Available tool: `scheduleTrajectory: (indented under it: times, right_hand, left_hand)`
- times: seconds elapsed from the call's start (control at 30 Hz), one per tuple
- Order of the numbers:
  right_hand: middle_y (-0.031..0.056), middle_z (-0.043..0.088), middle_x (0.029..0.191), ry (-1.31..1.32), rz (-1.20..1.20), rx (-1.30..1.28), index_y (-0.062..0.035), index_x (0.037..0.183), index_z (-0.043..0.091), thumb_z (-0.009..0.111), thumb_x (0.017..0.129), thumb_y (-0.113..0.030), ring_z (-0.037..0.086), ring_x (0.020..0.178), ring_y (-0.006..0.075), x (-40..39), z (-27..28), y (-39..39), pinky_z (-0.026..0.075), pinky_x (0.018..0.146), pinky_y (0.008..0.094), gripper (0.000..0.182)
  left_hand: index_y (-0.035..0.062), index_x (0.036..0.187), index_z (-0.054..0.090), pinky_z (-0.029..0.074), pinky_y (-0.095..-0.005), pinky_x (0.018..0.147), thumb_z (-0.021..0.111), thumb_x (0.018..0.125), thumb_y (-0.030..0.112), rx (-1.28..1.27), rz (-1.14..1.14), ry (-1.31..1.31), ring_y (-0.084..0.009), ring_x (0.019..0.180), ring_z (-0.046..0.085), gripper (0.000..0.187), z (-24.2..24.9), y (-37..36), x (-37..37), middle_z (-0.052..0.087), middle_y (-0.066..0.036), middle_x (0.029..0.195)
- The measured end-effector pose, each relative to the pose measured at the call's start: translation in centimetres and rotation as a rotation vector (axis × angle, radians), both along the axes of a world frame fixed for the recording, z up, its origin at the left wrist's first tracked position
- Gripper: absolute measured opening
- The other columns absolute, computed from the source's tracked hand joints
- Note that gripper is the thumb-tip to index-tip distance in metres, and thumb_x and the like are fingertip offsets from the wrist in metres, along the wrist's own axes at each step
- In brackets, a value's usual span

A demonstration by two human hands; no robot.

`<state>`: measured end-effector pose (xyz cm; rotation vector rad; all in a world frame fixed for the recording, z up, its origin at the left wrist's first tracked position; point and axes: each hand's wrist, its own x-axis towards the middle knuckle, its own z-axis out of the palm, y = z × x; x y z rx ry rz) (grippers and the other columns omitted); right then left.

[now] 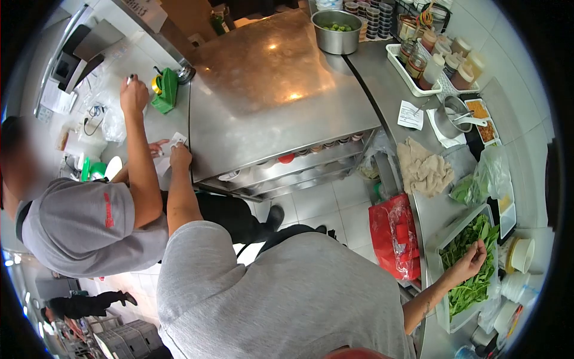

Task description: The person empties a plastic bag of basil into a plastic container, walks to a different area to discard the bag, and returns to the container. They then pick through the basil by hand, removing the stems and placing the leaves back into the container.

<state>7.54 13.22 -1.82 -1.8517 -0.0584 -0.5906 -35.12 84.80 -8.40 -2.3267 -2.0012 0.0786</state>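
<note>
My left hand (180, 157) reaches out to the left, fingers closed on a small white paper slip (178, 139) by the counter edge. A co-worker's hand (156, 148) is close beside that slip. On the right, my right hand (470, 263) is over a clear plastic tub (442, 308) of leafy greens (463, 294). Its fingers are pinched at the upper leaves, and a leaf shows at the fingertips. How much they grip is partly hidden.
A co-worker in grey (89, 224) stands close on my left, other hand (134, 96) raised near a green tape dispenser (165, 91). A steel pot (338, 36) of green produce stands on the steel counter (257, 113). A cloth (423, 167), red bag (391, 239) and sauce bottles (431, 72) are at right.
</note>
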Motion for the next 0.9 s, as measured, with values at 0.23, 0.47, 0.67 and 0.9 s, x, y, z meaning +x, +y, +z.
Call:
scheduleTrajectory:
  times: [0.23,0.47,0.67,0.9]
  right_hand:
    - [0.0068,0.062,0.102,-0.057,0.005,0.014,0.0020,0.105,0.061,0.057,0.092,-0.010,0.056,0.091,0.0133,0.4,-1.0,-0.4,0.044,0.083,0.0260,0.018]
    - [0.0000,0.059,0.089,-0.099,-0.063,0.018,-0.0036,0.099,0.065,0.061,0.089,-0.008,0.051,0.077,0.0079,0.3,-0.2,1.0,0.042,0.070,0.0221,0.012]
    - [0.0011,0.055,0.082,-0.020,0.025,0.138,-0.0012,0.092,0.063,0.061,0.087,-0.004,0.044,0.068,0.0075,-1.3,2.1,1.7,0.039,0.061,0.0224,0.007]
    - [0.0049,0.055,0.081,-0.052,0.046,-0.055,0.0002,0.091,0.061,0.058,0.087,-0.003,0.049,0.069,0.0113,-4.4,5.8,-8.8,0.041,0.064,0.0236,0.006]
  left_hand:
    - [0.0084,0.098,0.052,0.043,-0.0423,0.067,0.046,0.091,0.023,0.496,-0.438,0.119,-0.0306,0.078,0.053,0.017,4.3,11.1,-5.4,0.055,-0.014,0.086]
    - [-0.0015,0.116,0.056,0.046,-0.0495,0.083,0.052,0.080,0.012,0.265,-0.246,-0.211,-0.0375,0.098,0.061,0.039,-3.2,6.1,2.1,0.063,-0.025,0.105]
    - [-0.0021,0.095,0.061,0.046,-0.0290,0.053,0.056,0.083,0.003,-0.193,-0.725,-0.753,-0.0147,0.060,0.058,0.014,-2.2,-7.6,25.1,0.061,-0.009,0.072]
    - [-0.0019,0.084,0.058,0.045,-0.0367,0.060,0.065,0.086,0.023,-0.231,-1.386,-0.943,-0.0304,0.065,0.057,0.026,18.5,-43.2,44.0,0.057,-0.020,0.071]
